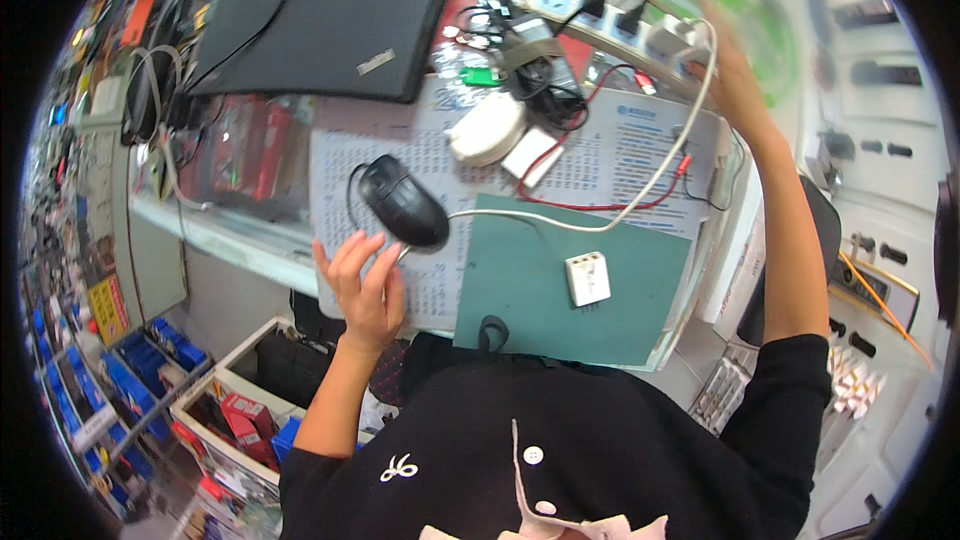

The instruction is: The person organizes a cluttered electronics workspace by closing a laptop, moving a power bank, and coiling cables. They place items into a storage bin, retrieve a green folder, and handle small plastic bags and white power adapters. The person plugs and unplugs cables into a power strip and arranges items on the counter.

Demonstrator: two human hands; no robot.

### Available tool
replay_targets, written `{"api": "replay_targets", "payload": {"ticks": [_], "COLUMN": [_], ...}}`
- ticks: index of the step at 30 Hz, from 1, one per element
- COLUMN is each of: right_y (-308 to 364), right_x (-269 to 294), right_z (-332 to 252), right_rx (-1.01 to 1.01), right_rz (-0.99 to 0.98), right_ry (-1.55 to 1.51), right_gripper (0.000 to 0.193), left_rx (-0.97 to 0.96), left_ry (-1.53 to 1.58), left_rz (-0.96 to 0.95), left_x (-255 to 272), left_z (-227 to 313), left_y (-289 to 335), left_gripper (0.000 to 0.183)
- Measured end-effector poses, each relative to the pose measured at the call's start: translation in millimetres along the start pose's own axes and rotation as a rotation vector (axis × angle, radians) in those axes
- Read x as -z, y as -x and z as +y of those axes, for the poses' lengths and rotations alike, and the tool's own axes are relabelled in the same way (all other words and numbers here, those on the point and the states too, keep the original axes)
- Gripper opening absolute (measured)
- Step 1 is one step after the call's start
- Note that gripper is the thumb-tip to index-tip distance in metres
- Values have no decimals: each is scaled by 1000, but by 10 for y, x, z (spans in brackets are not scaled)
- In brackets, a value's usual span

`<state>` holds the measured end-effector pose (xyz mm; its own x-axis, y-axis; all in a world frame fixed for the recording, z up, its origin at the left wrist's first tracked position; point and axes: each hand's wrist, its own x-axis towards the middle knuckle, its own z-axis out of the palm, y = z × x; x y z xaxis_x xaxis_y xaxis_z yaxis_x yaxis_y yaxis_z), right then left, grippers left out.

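Note:
My left hand (pixel 365 292) is at the front edge of the desk, just below a black computer mouse (pixel 404 202). Between its thumb and fingers it pinches the end of a white charging cable (pixel 540 220). That cable passes by the mouse, crosses a green mat (pixel 510 285) and loops up to a white plug adapter (pixel 668 37) in a power strip (pixel 560 2). My right hand (pixel 728 80) reaches to the far right beside the adapter; motion smears its fingers, so their grip is unclear. A small white box with ports (pixel 588 278) lies on the mat.
A black laptop (pixel 320 20), closed, lies at the back left. Behind the mat are a white round-ended device (pixel 487 127), a red cable (pixel 570 205) and a bundled black power adapter (pixel 540 65). Drawers with boxes (pixel 250 430) stand at lower left.

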<state>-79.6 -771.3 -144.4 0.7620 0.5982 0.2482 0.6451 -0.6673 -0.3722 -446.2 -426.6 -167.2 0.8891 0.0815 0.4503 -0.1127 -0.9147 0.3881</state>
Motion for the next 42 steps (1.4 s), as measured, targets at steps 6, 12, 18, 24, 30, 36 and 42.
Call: {"api": "replay_targets", "payload": {"ticks": [6, 12, 18, 24, 30, 36, 42], "right_y": [746, 1369, 1162, 1249, 1203, 627, -195], "right_x": [-23, -399, -344, -34, -205, -440, -914], "right_z": [-1017, -1998, -2361, -2215, -2056, -1881, -2071], "right_rx": [-233, -319, -503, -473, -718, -358, 364], "right_rz": [300, -28, -44, 102, 200, 200, 142], "right_ry": [-129, -547, -1291, -1718, -1504, -819, 224], "right_gripper": [47, 36, 29, 43, 37, 16, 18], "left_rx": [293, 343, 242, -4, 142, 528, 608], "left_ry": [-42, -69, 48, 67, 422, 1273, 1012], "left_rz": [-109, -233, -7, -95, -275, 116, 175], "left_x": [256, 114, 177, -443, -677, -135, 187], "left_z": [-85, -20, 13, 261, 69, -231, -328], "left_y": [22, 141, -181, -1302, -1464, -1230, -705], "left_gripper": [39, 52, 40, 60, 62, 60, 64]}}
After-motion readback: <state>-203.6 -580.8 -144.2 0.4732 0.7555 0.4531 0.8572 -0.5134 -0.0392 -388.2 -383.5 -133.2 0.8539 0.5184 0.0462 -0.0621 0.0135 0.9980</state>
